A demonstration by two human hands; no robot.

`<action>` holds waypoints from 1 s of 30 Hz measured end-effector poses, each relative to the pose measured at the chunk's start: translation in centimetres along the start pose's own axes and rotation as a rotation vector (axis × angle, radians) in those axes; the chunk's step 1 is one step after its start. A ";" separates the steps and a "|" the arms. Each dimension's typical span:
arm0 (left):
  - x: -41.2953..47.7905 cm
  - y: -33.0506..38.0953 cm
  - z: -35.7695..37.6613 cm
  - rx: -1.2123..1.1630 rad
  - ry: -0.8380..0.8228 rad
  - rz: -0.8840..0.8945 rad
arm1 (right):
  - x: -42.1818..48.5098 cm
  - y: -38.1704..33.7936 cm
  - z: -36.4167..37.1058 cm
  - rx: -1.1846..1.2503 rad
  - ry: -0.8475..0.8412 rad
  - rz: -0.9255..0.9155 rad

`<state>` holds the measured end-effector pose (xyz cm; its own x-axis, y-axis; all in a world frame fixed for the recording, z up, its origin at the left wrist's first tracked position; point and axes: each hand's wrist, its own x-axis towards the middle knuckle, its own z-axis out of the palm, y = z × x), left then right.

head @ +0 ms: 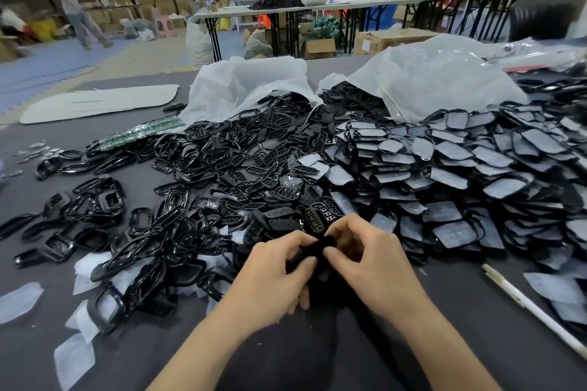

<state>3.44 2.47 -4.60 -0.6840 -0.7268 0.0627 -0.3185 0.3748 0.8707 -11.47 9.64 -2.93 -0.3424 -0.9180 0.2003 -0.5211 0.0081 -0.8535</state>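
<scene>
Left hand point(273, 267) and right hand point(370, 259) both grip one small black plastic part point(319, 252) — fingers curled round it — above the dark table point(286, 355)

We can barely make out the small black plastic part point(313, 249), since our left hand point(273, 273) and right hand point(368, 263) cover most of it. The long white plastic stick point(536, 314) runs off the lower right edge.

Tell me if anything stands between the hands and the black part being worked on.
Nothing visible does: the left hand and the right hand both pinch the black part directly, above the dark table.
</scene>
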 end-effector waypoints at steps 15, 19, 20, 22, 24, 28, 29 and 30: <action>1.2 -0.7 -3.7 -0.507 0.546 0.001 | 1.2 1.3 -1.8 -0.331 0.407 -0.081; 1.3 -2.5 -6.0 -0.491 0.762 -0.015 | 5.6 -1.8 0.2 -0.396 0.302 -0.148; 1.3 -3.0 -6.3 -0.454 0.810 -0.014 | 7.3 -2.7 0.8 -0.409 0.242 -0.164; 1.5 -3.5 -6.5 -0.409 0.877 -0.007 | 11.1 -4.5 2.5 -0.411 0.055 -0.202; 1.6 -3.8 -6.2 -0.403 0.917 0.004 | 14.5 -5.9 4.9 -0.389 -0.207 -0.195; 1.5 -3.9 -6.6 -0.376 0.986 0.033 | 18.3 -6.6 10.8 -0.274 -0.581 -0.092; 1.5 -4.0 -7.1 -0.406 1.036 0.022 | 18.8 -6.5 12.0 -0.318 -0.621 -0.100; 1.5 -4.4 -7.7 -0.438 1.096 0.004 | 19.2 -6.2 12.7 -0.366 -0.654 -0.115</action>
<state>8.86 -4.69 -4.54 0.3122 -0.9124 0.2649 0.0810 0.3033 0.9494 -4.82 -13.07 0.11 0.2036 -0.9683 -0.1450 -0.7908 -0.0753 -0.6074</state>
